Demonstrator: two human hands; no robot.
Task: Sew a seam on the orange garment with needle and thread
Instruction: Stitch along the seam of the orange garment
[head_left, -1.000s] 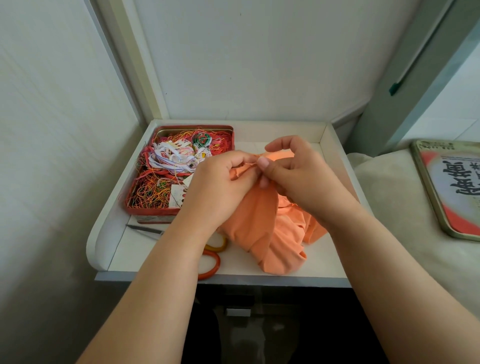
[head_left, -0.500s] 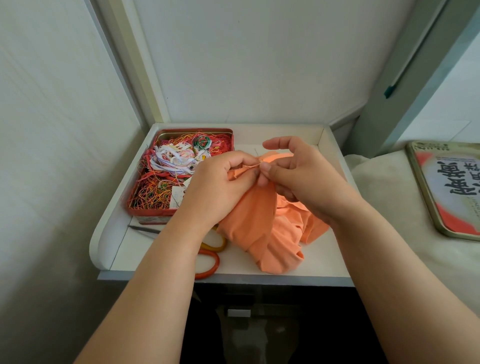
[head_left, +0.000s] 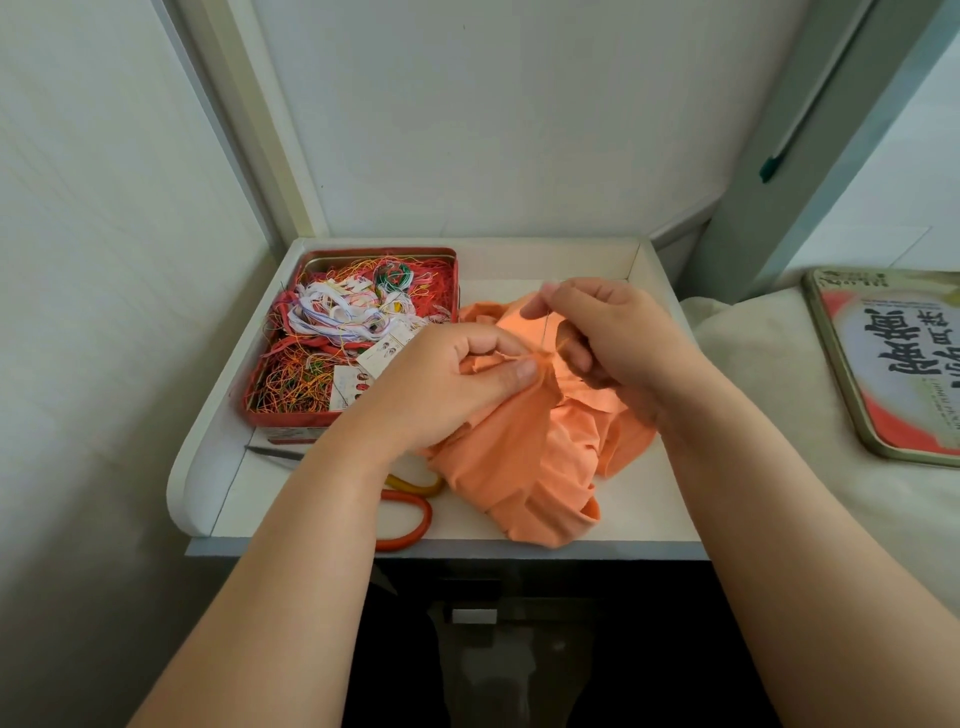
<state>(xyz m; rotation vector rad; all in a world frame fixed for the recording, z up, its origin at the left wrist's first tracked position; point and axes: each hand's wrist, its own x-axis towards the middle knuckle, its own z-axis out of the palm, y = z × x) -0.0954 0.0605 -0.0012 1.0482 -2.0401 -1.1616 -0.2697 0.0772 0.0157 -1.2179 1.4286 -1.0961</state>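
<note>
- While the left hand (head_left: 447, 384) pinches a fold of the orange garment (head_left: 524, 457) between thumb and curled fingers, the right hand (head_left: 613, 343) holds the needle (head_left: 546, 325) upright, forefinger and thumb closed on its top end.
- The needle's lower end meets the cloth just beside the left thumb tip; the thread itself is too fine to make out.
- The garment lies bunched on the white shelf (head_left: 644, 488), its lower folds reaching the front edge, its upper part lifted in the hands.
- The shelf has raised walls at the back and both sides; the front is open, with a dark gap below.
- A wall stands close on the left and behind, so free room lies mostly toward the right and front.
- A red tin (head_left: 447, 270) sits in the shelf's back left corner, touching the garment's left edge, filled with tangled threads in orange, red, white and green plus small paper cards.
- Scissors (head_left: 405, 514) with orange and yellow handles lie in front of the tin, partly under the left forearm.
- A tin lid (head_left: 883, 364) with printed characters rests on pale bedding at the right, well apart from the shelf.
</note>
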